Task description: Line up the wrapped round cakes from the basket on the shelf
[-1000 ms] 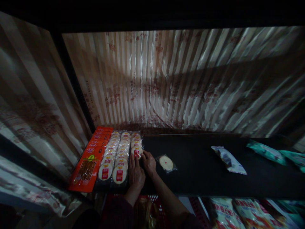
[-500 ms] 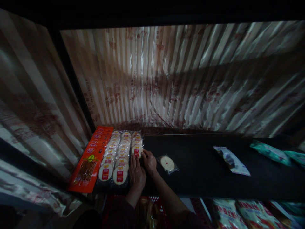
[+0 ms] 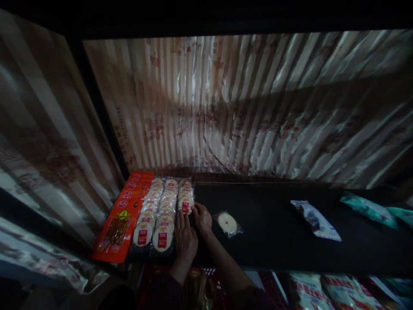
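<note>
On a dark shelf (image 3: 271, 241) lie rows of round pale cakes in clear wrappers (image 3: 163, 206), with red labels, at the left end. My left hand (image 3: 184, 237) lies flat, fingers stretched, against the right side of the rows. Beside it, my right hand (image 3: 201, 218) is curled, its fingertips pinching the wrapper at the front of the short right-hand row (image 3: 185, 199). One loose wrapped cake (image 3: 227, 223) lies on the shelf just right of my right hand.
Orange snack packets (image 3: 121, 219) lie overlapped left of the cakes. A white and dark packet (image 3: 315, 220) and green packets (image 3: 368, 209) lie to the right. Striped printed paper (image 3: 226, 103) lines the back and left walls. More packets (image 3: 325, 292) show below the shelf.
The view has shifted very slightly. Both hands stay at the right side of the cake rows with almost no movement.
</note>
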### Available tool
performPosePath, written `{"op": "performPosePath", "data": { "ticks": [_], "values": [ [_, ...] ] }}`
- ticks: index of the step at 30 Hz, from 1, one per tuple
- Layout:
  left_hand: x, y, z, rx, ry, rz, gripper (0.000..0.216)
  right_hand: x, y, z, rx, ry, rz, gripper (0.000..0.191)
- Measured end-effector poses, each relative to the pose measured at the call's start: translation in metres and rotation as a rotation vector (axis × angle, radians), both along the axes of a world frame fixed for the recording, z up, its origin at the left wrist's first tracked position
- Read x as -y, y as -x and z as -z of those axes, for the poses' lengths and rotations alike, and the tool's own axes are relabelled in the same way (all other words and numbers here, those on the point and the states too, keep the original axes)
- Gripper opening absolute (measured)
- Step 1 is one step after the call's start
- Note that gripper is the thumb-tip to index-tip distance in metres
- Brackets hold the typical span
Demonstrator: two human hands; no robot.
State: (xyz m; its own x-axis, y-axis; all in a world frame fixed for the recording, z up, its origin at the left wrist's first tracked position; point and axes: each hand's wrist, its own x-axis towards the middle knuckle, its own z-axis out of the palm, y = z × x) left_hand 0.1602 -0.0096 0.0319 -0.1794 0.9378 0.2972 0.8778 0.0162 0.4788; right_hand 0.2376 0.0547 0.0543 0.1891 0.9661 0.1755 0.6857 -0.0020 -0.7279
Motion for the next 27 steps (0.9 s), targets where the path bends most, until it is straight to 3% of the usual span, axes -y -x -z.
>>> {"op": "performPosePath", "data": {
  "ticks": [12, 27],
  "values": [
    [0.001, -0.002, -0.01, -0.038, 0.058, -0.009, 0.057, 0.007, 0.0, 0.002, -0.067, -0.075, -0.03, 0.037],
    [-0.001, -0.004, 0.002, 0.009, -0.007, -0.026, 0.055, 0.01, 0.001, 0.007, -0.04, -0.111, -0.061, 0.036]
  ]
}}
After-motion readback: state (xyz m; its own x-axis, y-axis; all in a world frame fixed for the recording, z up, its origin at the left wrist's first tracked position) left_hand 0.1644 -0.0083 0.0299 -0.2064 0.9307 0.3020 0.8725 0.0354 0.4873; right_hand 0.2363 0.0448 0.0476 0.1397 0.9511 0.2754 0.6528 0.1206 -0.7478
